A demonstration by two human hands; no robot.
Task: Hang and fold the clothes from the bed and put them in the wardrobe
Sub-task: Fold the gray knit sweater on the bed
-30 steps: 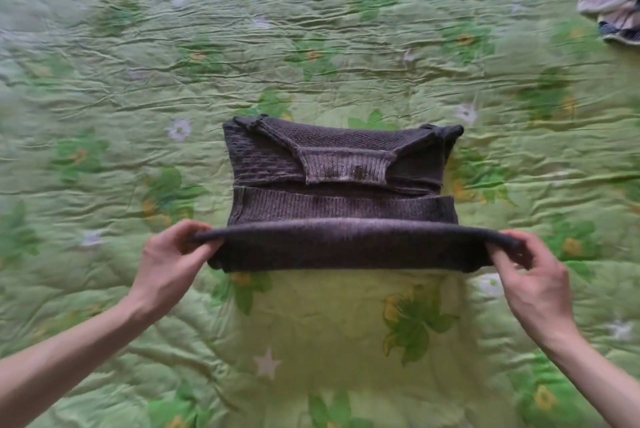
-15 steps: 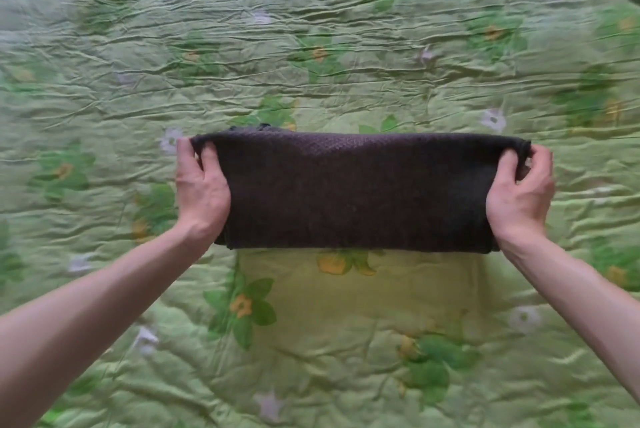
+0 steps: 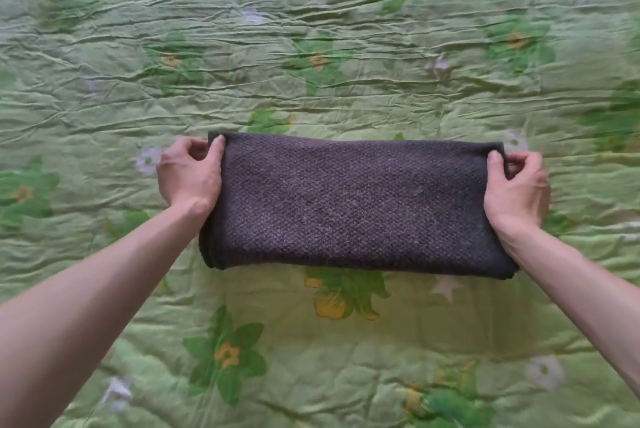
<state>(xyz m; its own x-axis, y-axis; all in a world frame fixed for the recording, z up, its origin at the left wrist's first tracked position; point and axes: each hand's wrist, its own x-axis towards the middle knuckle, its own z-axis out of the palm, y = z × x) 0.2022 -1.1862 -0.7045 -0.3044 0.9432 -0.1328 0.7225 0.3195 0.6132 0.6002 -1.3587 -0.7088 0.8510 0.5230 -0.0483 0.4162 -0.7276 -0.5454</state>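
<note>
Left hand (image 3: 189,175) at the left end of the folded knit garment (image 3: 356,204): thumb laid on the top face at the far left corner, fingers curled over the edge, so the corner is pinched between them. Right hand (image 3: 516,190) at the right end, mirrored: thumb on the top face near the far right corner, fingers curled beside and behind the edge, pinching that corner. Both forearms enter from the lower corners and converge on the garment.

The garment is dark brownish-grey with a purple cast, in a coarse, pebbled knit. It is folded into a wide, flat rectangle, long side running left to right. The near long edge is rounded and thick, showing several stacked layers at the left near corner; the far edge is straight and thin. The upper face is smooth, with no sleeve, collar or hem showing. It lies flat on the bedspread (image 3: 311,46), in the middle of the view, between the two hands.

The fingertips of both hands are hidden behind the garment's ends, so how far they reach beneath cannot be told. The inner layers of the fold are concealed.

The bedspread is light green, quilted and heavily wrinkled, printed with green leaves and yellow and pale flowers. Its margins are blurred, most strongly at the right edge.
</note>
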